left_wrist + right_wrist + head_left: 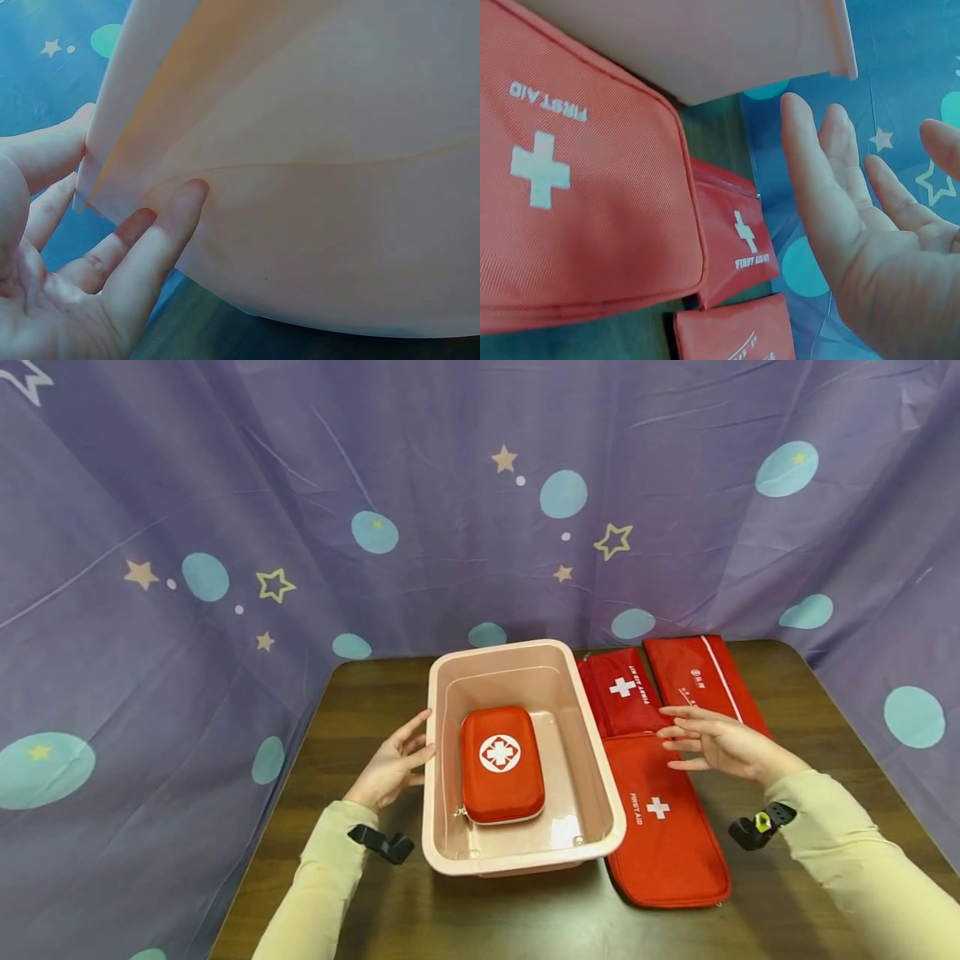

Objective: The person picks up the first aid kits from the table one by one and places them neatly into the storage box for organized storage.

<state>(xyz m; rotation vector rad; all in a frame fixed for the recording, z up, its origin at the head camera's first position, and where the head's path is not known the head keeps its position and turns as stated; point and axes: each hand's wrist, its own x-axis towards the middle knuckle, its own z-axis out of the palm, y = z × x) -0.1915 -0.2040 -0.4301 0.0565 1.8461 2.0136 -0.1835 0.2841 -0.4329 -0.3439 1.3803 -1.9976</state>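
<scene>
A pink plastic bin stands on the table, with a red hard-shell first aid case lying inside, its white cross emblem facing up. My left hand is at the bin's left side. In the left wrist view, its fingertips touch the rim and outer wall, with the fingers mostly straight. To the right of the bin, my right hand hovers with spread fingers and holds nothing. Beneath and near it lie a large red first aid bag and a smaller red first aid pouch.
Another red pouch with a white stripe lies at the back right of the wooden table. Behind and at both sides hangs a purple curtain with stars and dots.
</scene>
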